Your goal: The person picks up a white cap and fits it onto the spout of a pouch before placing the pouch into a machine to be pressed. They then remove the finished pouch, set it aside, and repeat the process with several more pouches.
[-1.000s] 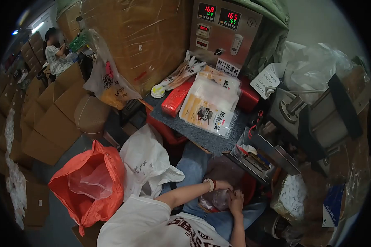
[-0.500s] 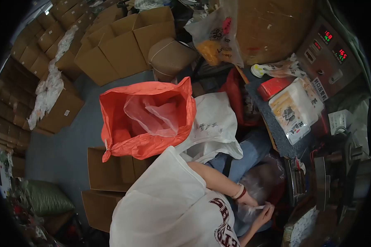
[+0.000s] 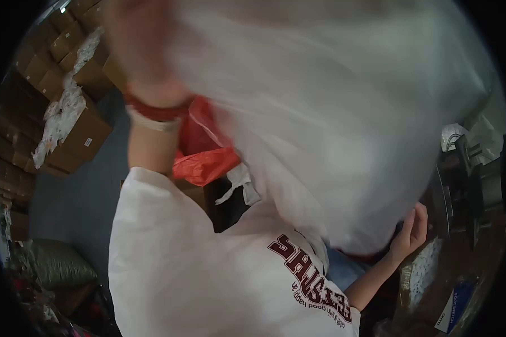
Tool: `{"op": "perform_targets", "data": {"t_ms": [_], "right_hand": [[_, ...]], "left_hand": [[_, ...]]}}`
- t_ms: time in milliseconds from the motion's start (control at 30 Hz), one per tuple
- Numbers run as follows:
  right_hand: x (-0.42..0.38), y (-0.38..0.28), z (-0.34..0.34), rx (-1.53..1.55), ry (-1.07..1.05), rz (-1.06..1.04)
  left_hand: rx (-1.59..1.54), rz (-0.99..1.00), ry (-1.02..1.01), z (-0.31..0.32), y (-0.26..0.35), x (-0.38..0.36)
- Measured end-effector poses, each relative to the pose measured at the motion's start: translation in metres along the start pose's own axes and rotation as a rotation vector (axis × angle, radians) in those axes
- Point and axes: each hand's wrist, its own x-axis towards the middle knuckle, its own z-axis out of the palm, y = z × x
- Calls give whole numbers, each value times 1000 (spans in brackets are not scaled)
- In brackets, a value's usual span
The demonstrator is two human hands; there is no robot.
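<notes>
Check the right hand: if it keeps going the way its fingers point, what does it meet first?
The right hand points up and left into the big blurred translucent white plastic bag. Its fingers sit at the bag's lower edge; contact is unclear, but the bag comes first.

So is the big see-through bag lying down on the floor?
No, the bag is lifted high, blurred across the view, with the left hand raised beside it.
</notes>
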Motion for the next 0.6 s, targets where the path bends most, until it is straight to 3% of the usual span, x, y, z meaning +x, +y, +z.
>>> {"op": "perform_targets", "data": {"t_ms": [100,200,333,433,500,567,600], "right_hand": [[8,-25,28,281,-201,-3],[1,-20,35,325,-320,-24],[18,-37,39,392,-397,38],[8,-39,40,396,-399,44],[4,-41,36,368,-394,90],[-2,-36,36,363,-408,182],[-4,-34,37,371,-404,234]], "left_hand": [[535,-43,297,-4,111,-104],[1064,-98,585,17,218,-225],[1758,-202,939,76,140,-171],[2266,-227,1154,70,122,-154],[2507,-517,1144,15,129,-170],[2111,-888,999,-60,151,-228],[2020,-1089,826,-118,168,-283]]}}
